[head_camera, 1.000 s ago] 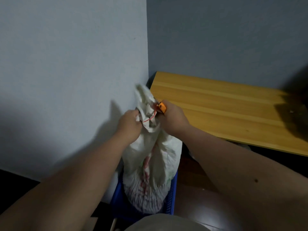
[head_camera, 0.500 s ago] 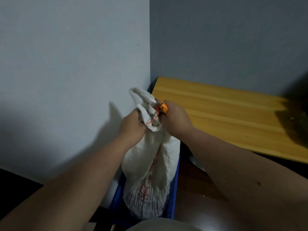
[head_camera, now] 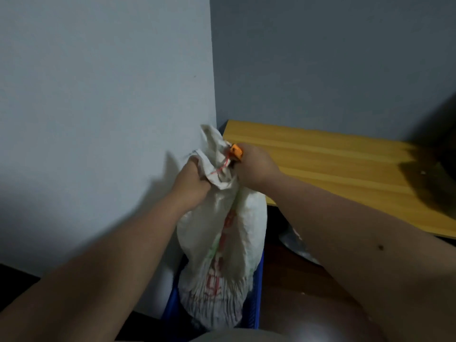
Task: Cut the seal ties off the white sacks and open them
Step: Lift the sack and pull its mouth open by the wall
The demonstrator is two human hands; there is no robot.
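We are in a corner where a pale wall [head_camera: 98,95] at the left of the frame meets a darker grey wall at the upper right. A yellow wooden desk [head_camera: 333,164] runs along the right side. In the lower middle of the frame a white sack [head_camera: 222,243] with red print stands in a blue crate [head_camera: 256,312].

Our left hand [head_camera: 195,178] is curled tight around the bunched neck of the sack, just below the floppy top. Our right hand [head_camera: 254,166] grips a small orange cutter [head_camera: 235,152], pressed close against the neck from the right. A thin red tie [head_camera: 222,166] wraps the neck between our two hands.

We think the step now is cutting that tie. To do it well, we should keep the left hand pulling the neck tight so the tie stands up from the cloth. The blade should slip under the tie only and cut away from our left fingers. We cannot see the blade tip, so we should go slowly.

The sack stands tall, its long side running from the bottom of the frame up to the middle. Its tied mouth points up and a little toward the corner of the walls.
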